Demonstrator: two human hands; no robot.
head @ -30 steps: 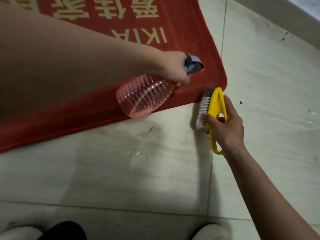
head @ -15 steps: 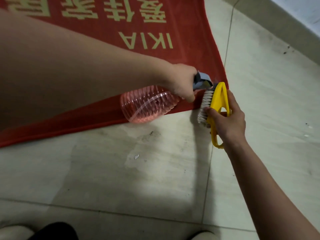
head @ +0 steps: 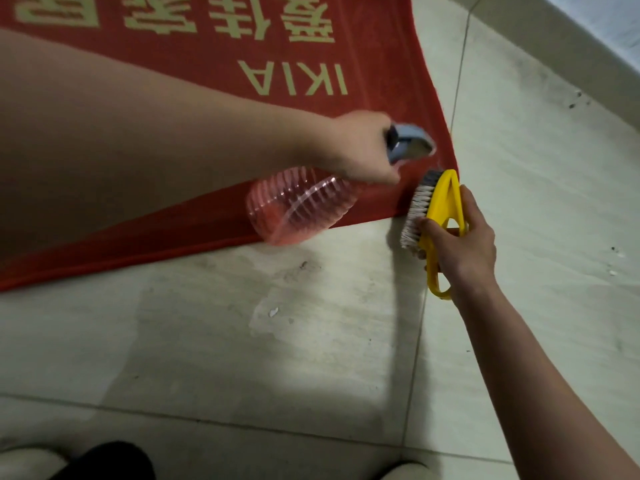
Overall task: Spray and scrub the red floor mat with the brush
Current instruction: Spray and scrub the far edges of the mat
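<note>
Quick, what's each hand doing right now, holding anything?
Left hand: grips the spray bottle at its neck.
Right hand: grips the yellow brush by its handle.

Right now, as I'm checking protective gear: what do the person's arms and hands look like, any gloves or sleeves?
No gloves on the left hand or right hand. The left forearm and right forearm are uncovered in frame; no watch or ring visible.
</note>
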